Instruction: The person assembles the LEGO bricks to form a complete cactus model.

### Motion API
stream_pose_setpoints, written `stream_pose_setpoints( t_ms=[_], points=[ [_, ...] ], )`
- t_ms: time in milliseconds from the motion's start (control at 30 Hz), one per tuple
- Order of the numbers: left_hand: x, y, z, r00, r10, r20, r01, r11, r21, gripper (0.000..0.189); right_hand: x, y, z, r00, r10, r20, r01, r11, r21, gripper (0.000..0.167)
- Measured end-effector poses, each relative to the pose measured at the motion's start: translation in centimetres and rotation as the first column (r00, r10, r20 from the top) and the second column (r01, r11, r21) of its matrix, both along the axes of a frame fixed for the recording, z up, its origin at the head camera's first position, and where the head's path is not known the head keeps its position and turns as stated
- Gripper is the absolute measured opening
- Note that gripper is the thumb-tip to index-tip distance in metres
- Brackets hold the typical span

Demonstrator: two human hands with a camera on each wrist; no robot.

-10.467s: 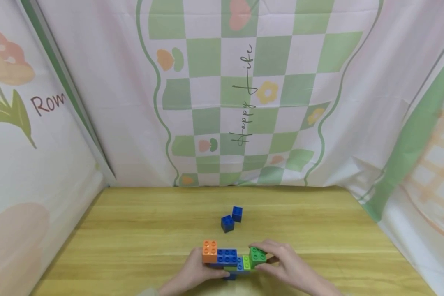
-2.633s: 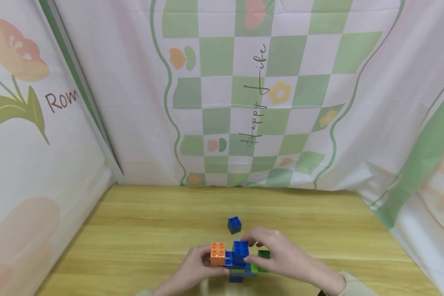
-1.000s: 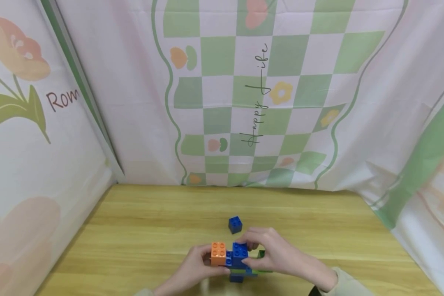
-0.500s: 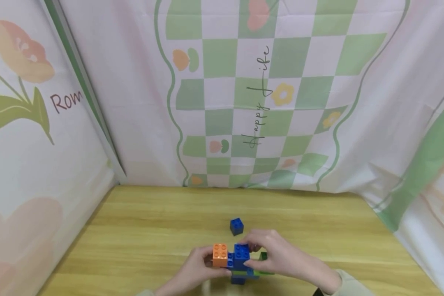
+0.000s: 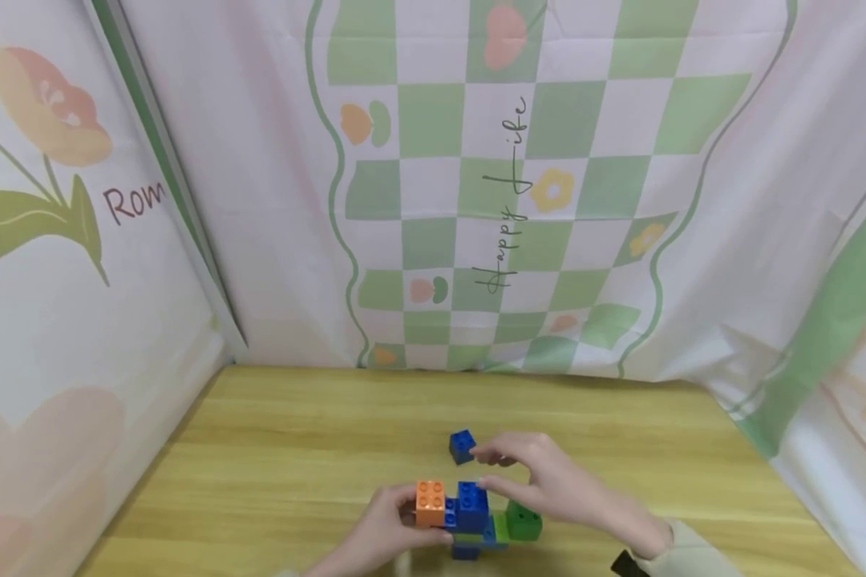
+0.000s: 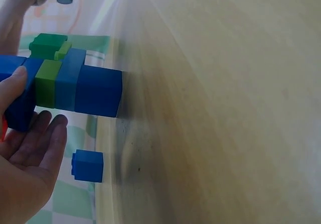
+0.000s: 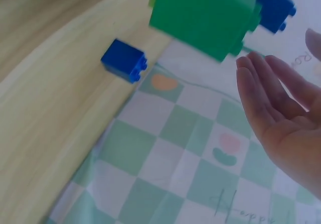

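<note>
My left hand (image 5: 382, 530) grips the left end of a toy-brick build, with its thumb along the near side. On top of the build stand an orange brick (image 5: 430, 503) at the left and a blue brick (image 5: 472, 508), with a lower blue stretch between them. A dark green brick (image 5: 524, 522) sits at the right end beside a lime piece (image 5: 501, 527). Underneath, a blue brick (image 6: 99, 91) forms the base. My right hand (image 5: 541, 477) hovers behind the build, its fingers loosely extended and holding nothing. Its fingertips are close to a loose blue brick (image 5: 462, 446).
The build and the loose brick are on a wood-grain table (image 5: 317, 425). Behind the table hangs a checkered green and white cloth (image 5: 433, 188). Another printed cloth (image 5: 36, 320) closes off the left side.
Of two loose blue bricks, one now stands on the build. My right hand was pinching it half a second ago, then let go and moved back toward the remaining loose brick. My left hand keeps its grip.
</note>
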State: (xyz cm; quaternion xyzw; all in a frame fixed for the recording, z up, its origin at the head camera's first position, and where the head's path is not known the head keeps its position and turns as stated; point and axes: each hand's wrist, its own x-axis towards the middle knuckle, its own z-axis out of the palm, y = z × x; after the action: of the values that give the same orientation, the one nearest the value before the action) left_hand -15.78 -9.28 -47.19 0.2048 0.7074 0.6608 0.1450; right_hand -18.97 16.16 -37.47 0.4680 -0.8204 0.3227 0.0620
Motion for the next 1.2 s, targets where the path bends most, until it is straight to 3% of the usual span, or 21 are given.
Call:
stream_pose_setpoints(
  t_ms=[367,800,900,1200],
  points=[
    [0.1,0.0,0.2,0.999,0.014,0.034,-0.013,1.0,-0.015,0.044,-2.9,0.7,-1.1,0.982,-0.13,0.134,0.125,0.991,0.039,0.025],
    [0.1,0.0,0.3,0.999,0.014,0.029,-0.014,1.0,-0.007,0.044,-5.8,1.0,-3.4,0.954,-0.201,0.222,0.183,0.978,0.099,0.034],
    [0.1,0.0,0.3,0.999,0.013,0.034,-0.012,1.0,-0.006,0.045,-6.2,0.9,-3.9,0.945,-0.211,0.249,0.187,0.975,0.117,0.037],
    [0.0,-0.1,0.2,0.999,0.002,0.041,-0.002,1.0,-0.009,0.043,-7.4,0.7,-5.5,0.949,-0.194,0.249,0.152,0.972,0.178,0.043]
  ],
)
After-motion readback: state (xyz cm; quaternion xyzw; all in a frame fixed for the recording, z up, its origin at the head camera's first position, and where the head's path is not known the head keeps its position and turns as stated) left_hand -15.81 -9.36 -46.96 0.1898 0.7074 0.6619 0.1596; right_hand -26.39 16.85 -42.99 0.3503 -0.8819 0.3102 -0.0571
